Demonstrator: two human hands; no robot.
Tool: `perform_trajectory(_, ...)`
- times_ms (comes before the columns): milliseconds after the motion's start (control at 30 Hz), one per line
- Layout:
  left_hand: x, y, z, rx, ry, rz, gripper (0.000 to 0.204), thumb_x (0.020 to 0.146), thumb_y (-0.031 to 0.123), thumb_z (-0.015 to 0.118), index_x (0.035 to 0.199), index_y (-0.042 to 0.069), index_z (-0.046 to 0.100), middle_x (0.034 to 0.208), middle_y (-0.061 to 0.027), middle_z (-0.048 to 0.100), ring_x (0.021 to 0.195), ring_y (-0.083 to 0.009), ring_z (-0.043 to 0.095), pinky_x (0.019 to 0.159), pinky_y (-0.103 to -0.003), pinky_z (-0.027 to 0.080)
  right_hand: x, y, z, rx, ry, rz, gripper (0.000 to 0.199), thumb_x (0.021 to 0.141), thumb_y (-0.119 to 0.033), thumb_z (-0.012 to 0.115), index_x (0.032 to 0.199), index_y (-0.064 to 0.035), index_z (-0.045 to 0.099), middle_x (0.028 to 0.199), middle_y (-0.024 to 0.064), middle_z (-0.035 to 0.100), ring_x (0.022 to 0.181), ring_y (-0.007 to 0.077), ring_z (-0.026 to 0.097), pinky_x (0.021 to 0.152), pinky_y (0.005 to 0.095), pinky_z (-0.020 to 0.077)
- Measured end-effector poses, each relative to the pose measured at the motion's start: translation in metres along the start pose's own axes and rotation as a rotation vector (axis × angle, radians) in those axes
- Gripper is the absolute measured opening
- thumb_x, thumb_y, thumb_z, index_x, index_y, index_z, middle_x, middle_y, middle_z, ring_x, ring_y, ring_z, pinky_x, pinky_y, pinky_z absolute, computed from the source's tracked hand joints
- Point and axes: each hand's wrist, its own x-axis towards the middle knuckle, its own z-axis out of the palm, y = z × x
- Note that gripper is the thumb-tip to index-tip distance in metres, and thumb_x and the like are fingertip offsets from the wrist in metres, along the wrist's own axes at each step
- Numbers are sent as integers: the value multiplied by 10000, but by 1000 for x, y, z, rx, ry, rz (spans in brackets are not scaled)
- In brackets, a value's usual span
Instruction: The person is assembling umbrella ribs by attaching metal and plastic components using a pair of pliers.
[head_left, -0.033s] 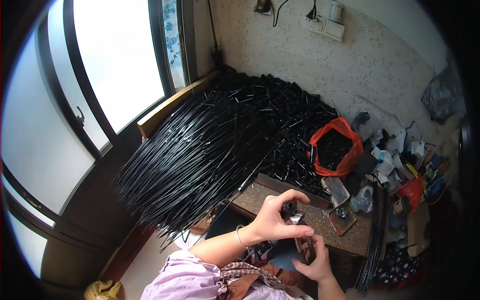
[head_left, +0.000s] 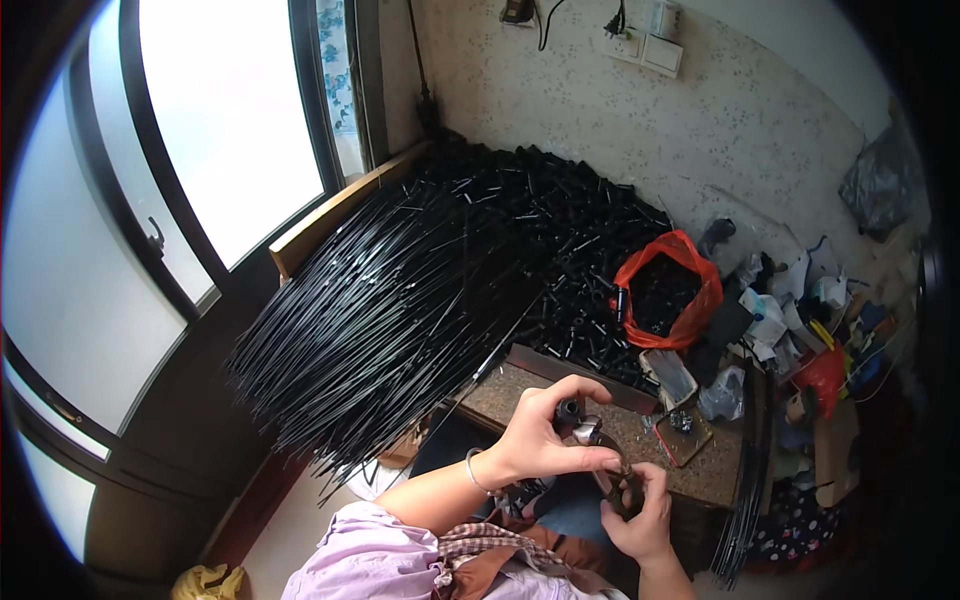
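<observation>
My left hand (head_left: 535,440) is curled over the near edge of the worktop, its fingers closed round a short black tube (head_left: 568,411). Right against the tube is the metal head of a hand tool (head_left: 587,432), which looks like scissors or pliers with brownish looped handles. My left thumb lies along this tool. On its handle side, my right hand (head_left: 645,510) has its fingers bent round the loops. Part of the tool is hidden by my fingers, so its exact kind is unclear.
Long black rods (head_left: 350,320) jut over the worktop's left edge beside a heap of black tubes (head_left: 540,190). A red plastic bag (head_left: 707,300) holds small black parts. Nearby lie a phone-shaped tray (head_left: 683,440), a clear case (head_left: 668,377) and a wooden strip (head_left: 580,378). Clutter fills the right.
My right hand has shifted slightly up and right, its fingers closer round the tool's handles, which have turned a little. My left hand has moved slightly left with the black tube.
</observation>
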Motion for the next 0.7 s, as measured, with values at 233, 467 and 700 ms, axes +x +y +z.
perform_trajectory(233, 0, -12, -4, -140, -142, -27, 610, 525, 399, 836, 938, 10, 612, 550, 42, 461, 474, -24, 387, 447, -176, 273, -25, 16, -16, 1537, -894, 822, 320, 837, -200, 613, 945, 93, 545, 727, 146, 618, 570, 207, 607, 504, 286, 489)
perform_trajectory(467, -2, -15, -1, -30, -87, -6, 578, 529, 380, 841, 909, 14, 603, 544, 40, 451, 484, -38, 391, 449, -200, 274, -5, 1, -8, 48, -188, 97, 530, 641, -68, 681, 1096, 13, 421, 829, 128, 580, 656, 224, 576, 578, 332, 459)
perform_trajectory(700, 3, -12, 10, -81, -93, -14, 504, 553, 307, 832, 893, 3, 618, 573, 28, 475, 523, -36, 411, 475, -188, 286, -38, 7, 11, 582, -432, 429, 245, 833, -84, 576, 1043, -3, 481, 848, 88, 598, 711, 188, 604, 631, 332, 476)
